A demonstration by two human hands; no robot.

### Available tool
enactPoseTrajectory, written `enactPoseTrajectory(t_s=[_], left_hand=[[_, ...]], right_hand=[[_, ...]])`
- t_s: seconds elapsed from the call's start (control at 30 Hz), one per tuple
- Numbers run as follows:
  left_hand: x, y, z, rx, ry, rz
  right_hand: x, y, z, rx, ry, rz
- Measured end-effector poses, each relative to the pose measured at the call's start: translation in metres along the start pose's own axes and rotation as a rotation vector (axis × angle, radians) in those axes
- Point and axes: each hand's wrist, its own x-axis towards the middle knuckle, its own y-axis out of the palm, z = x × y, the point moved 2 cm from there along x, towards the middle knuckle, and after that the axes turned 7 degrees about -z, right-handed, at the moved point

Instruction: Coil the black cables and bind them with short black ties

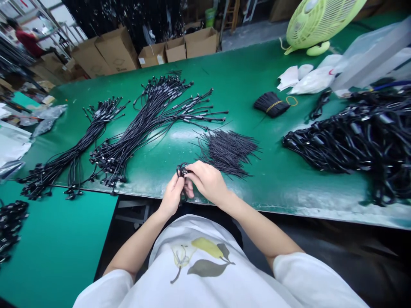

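Note:
A coiled black cable [181, 170] is held between my two hands at the front edge of the green table. My left hand [173, 192] is closed around the coil from below. On its right side, my right hand [207, 179] pinches the cable near a small connector with a metallic face. Just beyond my right hand lies a loose pile of thin black ties [229, 149]. Two spread bundles of straight black cables with connectors on their ends, a larger bundle [141, 124] and a smaller bundle [85, 141], lie to the left.
A heap of coiled black cables [356, 141] covers the right side. A banded black bundle [271, 105] and white papers and bags [311, 81] lie farther back, near a green fan [321, 25]. Cardboard boxes [201, 42] stand beyond the table. A person [27, 40] is far left.

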Motion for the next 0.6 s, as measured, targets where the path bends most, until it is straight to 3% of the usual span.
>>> enactPoseTrajectory(t_s=[0.17,0.3,0.43,0.6], left_hand=[[-0.008,0.002,-0.013,-0.210,-0.228,0.111],[-0.011,-0.001,-0.019,-0.177,-0.397,0.228],[-0.011,-0.004,-0.016,-0.120,-0.382,0.162],[-0.014,-0.004,-0.012,-0.046,-0.308,0.108]], right_hand=[[-0.009,0.003,-0.003,0.085,-0.120,-0.153],[-0.011,-0.004,-0.001,0.208,-0.156,-0.231],[-0.010,-0.009,0.004,0.353,-0.129,-0.210],[-0.008,-0.009,0.008,0.501,0.055,-0.037]])
